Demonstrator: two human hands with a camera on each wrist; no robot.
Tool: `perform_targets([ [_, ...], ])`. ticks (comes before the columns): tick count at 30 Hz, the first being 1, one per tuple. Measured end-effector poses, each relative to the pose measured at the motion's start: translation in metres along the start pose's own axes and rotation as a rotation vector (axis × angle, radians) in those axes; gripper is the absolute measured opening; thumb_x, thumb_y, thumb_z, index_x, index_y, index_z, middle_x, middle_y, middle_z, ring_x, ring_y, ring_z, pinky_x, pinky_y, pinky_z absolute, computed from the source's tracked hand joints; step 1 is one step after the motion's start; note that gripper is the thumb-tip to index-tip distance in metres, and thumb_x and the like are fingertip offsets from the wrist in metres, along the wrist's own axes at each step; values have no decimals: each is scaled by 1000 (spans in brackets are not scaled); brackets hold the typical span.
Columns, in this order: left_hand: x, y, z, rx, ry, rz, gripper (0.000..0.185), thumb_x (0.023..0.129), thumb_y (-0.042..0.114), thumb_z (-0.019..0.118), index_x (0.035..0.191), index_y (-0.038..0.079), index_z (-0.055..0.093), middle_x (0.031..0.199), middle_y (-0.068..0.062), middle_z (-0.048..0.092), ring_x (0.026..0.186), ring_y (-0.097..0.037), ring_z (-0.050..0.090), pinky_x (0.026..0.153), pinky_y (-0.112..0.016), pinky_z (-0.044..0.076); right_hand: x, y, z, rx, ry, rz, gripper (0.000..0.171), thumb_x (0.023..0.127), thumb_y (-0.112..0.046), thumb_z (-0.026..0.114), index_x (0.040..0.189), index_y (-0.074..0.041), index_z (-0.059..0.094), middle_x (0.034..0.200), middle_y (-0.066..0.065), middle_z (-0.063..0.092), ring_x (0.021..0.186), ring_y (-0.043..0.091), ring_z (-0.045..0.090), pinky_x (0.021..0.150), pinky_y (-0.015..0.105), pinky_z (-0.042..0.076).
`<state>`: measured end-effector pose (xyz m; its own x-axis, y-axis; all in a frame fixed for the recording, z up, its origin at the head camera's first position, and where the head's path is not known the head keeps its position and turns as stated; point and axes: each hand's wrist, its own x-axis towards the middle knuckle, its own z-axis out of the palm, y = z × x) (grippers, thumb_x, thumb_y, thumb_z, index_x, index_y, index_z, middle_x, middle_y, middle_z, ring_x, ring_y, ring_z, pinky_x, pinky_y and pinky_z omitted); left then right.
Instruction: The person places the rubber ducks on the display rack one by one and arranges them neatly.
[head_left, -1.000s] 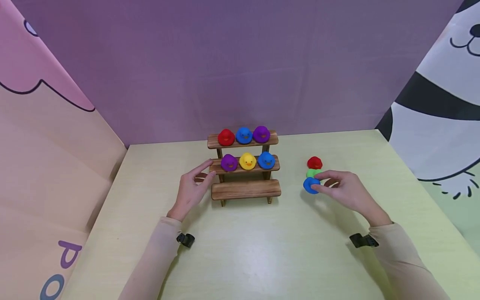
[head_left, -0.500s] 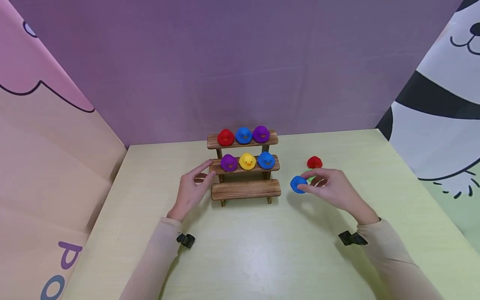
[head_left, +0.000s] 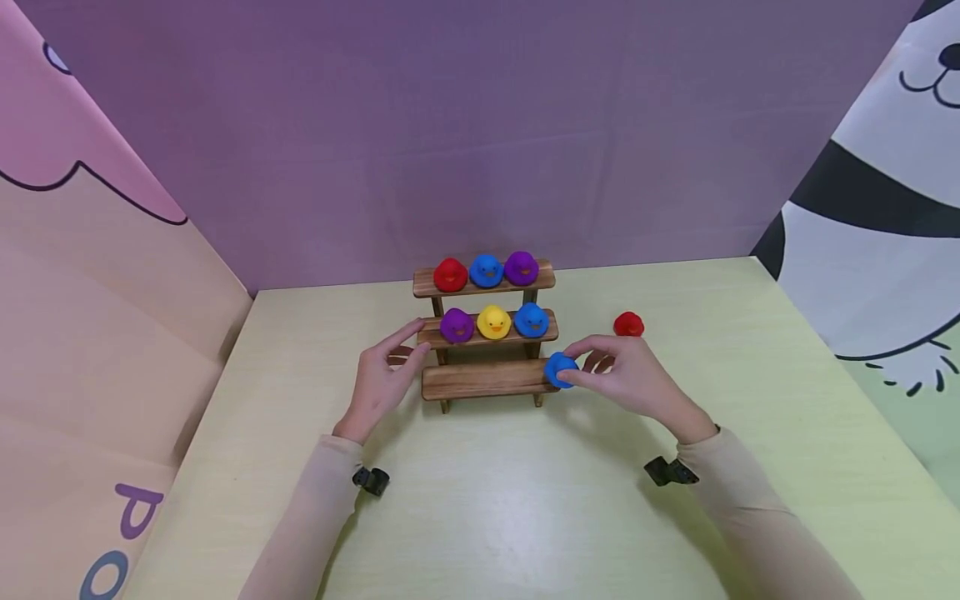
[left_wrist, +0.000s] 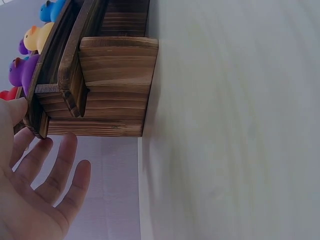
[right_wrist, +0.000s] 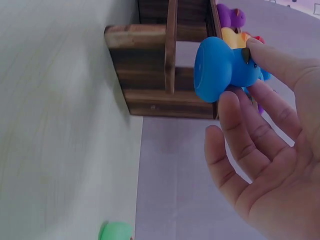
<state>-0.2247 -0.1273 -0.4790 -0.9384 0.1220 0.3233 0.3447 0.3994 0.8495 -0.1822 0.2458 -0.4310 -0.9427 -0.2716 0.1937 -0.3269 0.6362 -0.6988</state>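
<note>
My right hand pinches a blue rubber duck between thumb and fingers. In the right wrist view the duck is tipped, its flat base facing left. In the head view it overlaps the right end of the bottom tier of a three-tier wooden stand. My left hand pinches the left end of the middle tier with thumb and index finger, the other fingers spread below in the left wrist view. That tier bears a purple duck, a yellow duck and another blue duck.
On the top tier sit a red duck, a blue duck and a purple duck. Another red duck lies on the table right of the stand. A green duck shows in the right wrist view. A purple cloth hangs behind.
My right hand has carried the blue duck leftward from beside the green and red ducks to the bottom tier's right end. The left hand stays at the stand.
</note>
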Motion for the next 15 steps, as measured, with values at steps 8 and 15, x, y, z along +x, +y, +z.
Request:
perform_targets([
  [8, 0, 1, -1, -1, -2, -8, 43, 104, 27, 71, 147, 19, 67, 148, -1, 68, 105, -30, 75, 92, -50, 64, 10, -13, 17, 32, -29, -8, 30, 89, -33, 88, 113, -17, 82, 99, 0, 80, 87, 16, 70, 76, 27, 60],
  [15, 0, 1, -1, 6, -4, -8, 44, 104, 27, 71, 147, 18, 67, 148, -2, 68, 106, -31, 75, 93, -50, 64, 17, -25, 37, 81, -61, -55, 27, 88, -28, 89, 111, -14, 81, 92, -2, 79, 81, 14, 69, 73, 27, 60],
])
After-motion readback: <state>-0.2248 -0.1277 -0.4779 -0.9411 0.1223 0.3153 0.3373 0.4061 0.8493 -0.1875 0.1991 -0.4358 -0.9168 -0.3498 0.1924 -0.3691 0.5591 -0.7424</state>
